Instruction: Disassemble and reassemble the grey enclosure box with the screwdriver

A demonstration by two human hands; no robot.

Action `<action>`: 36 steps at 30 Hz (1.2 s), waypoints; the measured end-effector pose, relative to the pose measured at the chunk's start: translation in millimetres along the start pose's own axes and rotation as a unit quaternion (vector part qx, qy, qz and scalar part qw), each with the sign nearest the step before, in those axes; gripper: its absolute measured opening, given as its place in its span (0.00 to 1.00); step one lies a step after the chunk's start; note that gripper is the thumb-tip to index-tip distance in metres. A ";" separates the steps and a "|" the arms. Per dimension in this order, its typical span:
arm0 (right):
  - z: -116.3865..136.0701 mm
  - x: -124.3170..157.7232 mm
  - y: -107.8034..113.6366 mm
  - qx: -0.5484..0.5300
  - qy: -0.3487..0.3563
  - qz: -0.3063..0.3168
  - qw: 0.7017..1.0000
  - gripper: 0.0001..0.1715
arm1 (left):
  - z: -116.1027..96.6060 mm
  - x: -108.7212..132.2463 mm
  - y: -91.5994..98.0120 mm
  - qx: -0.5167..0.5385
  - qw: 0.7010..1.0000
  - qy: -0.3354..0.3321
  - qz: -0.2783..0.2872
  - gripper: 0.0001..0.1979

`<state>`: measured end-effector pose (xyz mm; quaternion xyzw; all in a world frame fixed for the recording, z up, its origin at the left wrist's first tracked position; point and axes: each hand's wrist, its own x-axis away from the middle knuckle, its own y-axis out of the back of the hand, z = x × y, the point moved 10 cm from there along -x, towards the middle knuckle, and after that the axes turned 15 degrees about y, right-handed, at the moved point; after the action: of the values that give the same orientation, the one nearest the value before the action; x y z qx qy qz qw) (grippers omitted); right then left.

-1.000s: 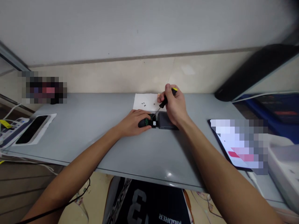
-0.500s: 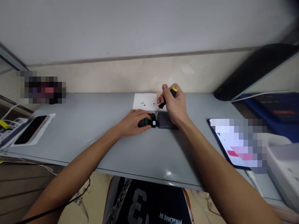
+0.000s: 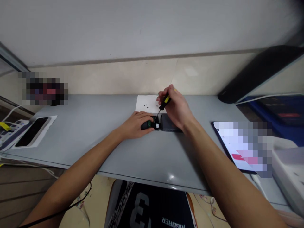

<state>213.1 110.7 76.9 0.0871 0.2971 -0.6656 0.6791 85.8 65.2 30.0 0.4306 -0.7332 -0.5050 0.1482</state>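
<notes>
My left hand (image 3: 135, 124) lies closed over a small black device (image 3: 150, 124) with a green circuit board showing, pressing it onto the grey table (image 3: 95, 139). My right hand (image 3: 177, 108) pinches a small screwdriver with a yellow and black handle (image 3: 165, 102); its thin shaft points down into the device. A dark grey cover piece (image 3: 169, 124) lies right beside the device, under my right hand. Behind them a white sheet of paper (image 3: 147, 103) carries a few tiny dark screws (image 3: 146, 106).
A phone (image 3: 30, 131) lies on a white pad at the left, near a power strip (image 3: 7, 133). A tablet (image 3: 239, 145) rests at the right, beside a white box (image 3: 289, 171). A black object (image 3: 256, 72) leans at the far right. A wall stands close behind.
My right hand has tipped the screwdriver handle left and lower, the fingers shifting along it. The left hand and the device have stayed put.
</notes>
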 end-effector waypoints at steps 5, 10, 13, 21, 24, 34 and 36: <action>-14.9 -1.0 16.9 0.024 0.001 -0.056 0.998 0.29 | 0.1 0.1 0.2 -0.001 1.000 0.004 0.004 0.12; -28.8 -1.3 30.7 0.083 0.023 -0.079 0.993 0.24 | 0.9 0.3 -0.2 -0.003 1.000 0.003 0.004 0.12; -34.8 -0.5 44.9 0.136 0.025 -0.117 0.983 0.23 | 1.2 0.4 -0.6 -0.003 1.000 0.002 0.003 0.12; -50.0 0.8 65.5 0.162 -0.029 -0.147 0.975 0.26 | 1.7 0.4 0.1 -0.002 1.000 0.007 -0.001 0.12; -50.0 1.9 70.3 0.169 -0.057 -0.149 0.973 0.27 | 1.1 0.4 -0.1 -0.002 1.000 0.008 0.005 0.12; -48.9 2.2 88.5 0.142 -0.097 -0.193 0.966 0.22 | 0.5 0.3 -0.1 -0.009 1.000 0.013 0.005 0.12; -49.6 2.2 90.0 0.137 -0.101 -0.195 0.966 0.21 | 0.2 0.6 0.2 -0.011 1.000 0.012 0.005 0.12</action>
<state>284.7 143.2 10.7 0.0518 0.1438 -0.8248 0.5444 85.3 64.9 29.9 0.4315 -0.7279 -0.5072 0.1636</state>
